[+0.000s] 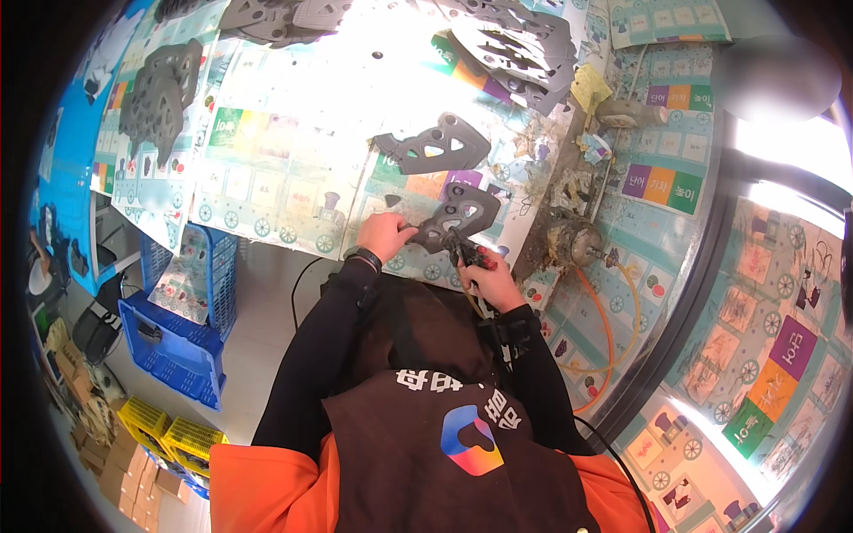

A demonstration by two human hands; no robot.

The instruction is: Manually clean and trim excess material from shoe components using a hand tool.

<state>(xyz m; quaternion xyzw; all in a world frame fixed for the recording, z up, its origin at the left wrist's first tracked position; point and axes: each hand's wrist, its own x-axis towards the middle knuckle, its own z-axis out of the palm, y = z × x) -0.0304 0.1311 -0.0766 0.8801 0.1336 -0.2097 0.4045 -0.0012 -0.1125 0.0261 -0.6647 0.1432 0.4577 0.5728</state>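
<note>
On the table's near edge lies a dark grey moulded plastic part [469, 210] with holes through it. My left hand [384, 238] is closed, its thumb and fingers pinching the part's left end. My right hand [495, 281] wraps round a dark hand tool with red on its grip [484, 258], which looks like a cutter or pliers. The tool's head meets the lower edge of the part; its jaws are too small to make out. Just beyond lies a similar grey plastic part [442, 144] with triangular openings. A small dark scrap [392, 202] rests near my left hand.
More grey parts are piled at the far right [524, 53], far middle [289, 19] and left [162, 99] of the patterned table. A dirty metal cylinder [576, 240] with orange hoses stands right of my right hand. Blue crates [173, 342] stand below at left.
</note>
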